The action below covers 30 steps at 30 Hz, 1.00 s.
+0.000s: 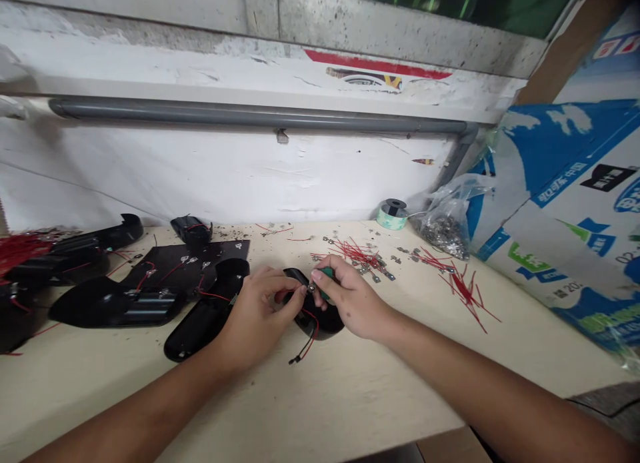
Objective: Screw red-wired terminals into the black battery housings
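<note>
At the middle of the table, my left hand (259,311) pinches a small metal contact piece (311,288) between thumb and fingertip. My right hand (351,299) is closed on a green object (328,274), perhaps a tool handle; most of it is hidden by the fingers. Both hands meet over a curved black plastic housing (327,324). From that housing a red and a black wire (304,352) trail toward me, ending in small dark tips. Just left of my left hand lies another long black housing (200,330) with a red wire.
Several black housings (115,303) and a dark sheet (175,266) lie on the left. Red wires with metal tabs (357,253) are scattered behind my hands, with more red wires (465,290) rightward. A tape roll (392,215), a plastic bag of metal parts (445,230) and a blue-white carton (565,203) stand right.
</note>
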Tool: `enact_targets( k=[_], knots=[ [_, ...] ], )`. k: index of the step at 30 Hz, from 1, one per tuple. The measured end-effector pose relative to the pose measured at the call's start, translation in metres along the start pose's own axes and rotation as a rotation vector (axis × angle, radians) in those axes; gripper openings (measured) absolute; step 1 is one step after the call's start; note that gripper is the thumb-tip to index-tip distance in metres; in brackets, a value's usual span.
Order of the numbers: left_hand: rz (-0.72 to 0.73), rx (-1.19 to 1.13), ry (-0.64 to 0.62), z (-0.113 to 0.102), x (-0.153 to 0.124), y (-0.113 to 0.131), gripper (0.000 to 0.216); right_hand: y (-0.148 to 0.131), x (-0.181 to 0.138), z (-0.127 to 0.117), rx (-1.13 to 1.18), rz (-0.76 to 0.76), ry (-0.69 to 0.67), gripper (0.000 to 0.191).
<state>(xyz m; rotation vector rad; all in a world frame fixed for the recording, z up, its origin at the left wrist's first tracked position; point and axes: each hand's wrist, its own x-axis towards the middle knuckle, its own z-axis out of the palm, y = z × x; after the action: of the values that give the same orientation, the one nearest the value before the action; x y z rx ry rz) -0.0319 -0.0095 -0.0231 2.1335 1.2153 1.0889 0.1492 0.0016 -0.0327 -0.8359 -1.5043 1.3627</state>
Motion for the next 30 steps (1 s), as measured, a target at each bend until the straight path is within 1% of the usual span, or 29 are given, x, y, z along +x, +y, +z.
enact_targets(
  k=[5, 9, 13, 17, 21, 25, 30],
  knots=[
    [-0.017, 0.012, -0.001, 0.0004, 0.0005, 0.0020, 0.024, -0.0018, -0.0003, -0.0004, -0.020, 0.012, -0.007, 0.029],
    [-0.028, 0.013, 0.006, 0.0007, 0.0009, 0.0024, 0.023, -0.0039, -0.0012, 0.0003, -0.082, 0.001, 0.014, 0.028],
    [-0.002, 0.008, 0.007, 0.0011, 0.0007, 0.0013, 0.023, -0.0045, -0.0011, 0.0027, -0.038, 0.011, 0.038, 0.026],
    [0.023, 0.010, 0.035, 0.0011, 0.0004, 0.0006, 0.021, -0.0048, 0.0003, 0.0040, -0.077, -0.044, 0.096, 0.023],
    [0.036, 0.041, 0.038, 0.0010, 0.0004, 0.0015, 0.020, -0.0057, 0.0012, 0.0041, -0.111, -0.093, 0.116, 0.018],
    [0.045, 0.041, 0.046, 0.0019, 0.0005, 0.0019, 0.019, -0.0074, 0.0011, 0.0034, -0.139, -0.094, 0.107, 0.016],
    [0.061, 0.049, 0.055, 0.0027, -0.0006, 0.0009, 0.019, -0.0095, 0.0017, 0.0028, -0.112, -0.092, 0.105, 0.016]
  ],
)
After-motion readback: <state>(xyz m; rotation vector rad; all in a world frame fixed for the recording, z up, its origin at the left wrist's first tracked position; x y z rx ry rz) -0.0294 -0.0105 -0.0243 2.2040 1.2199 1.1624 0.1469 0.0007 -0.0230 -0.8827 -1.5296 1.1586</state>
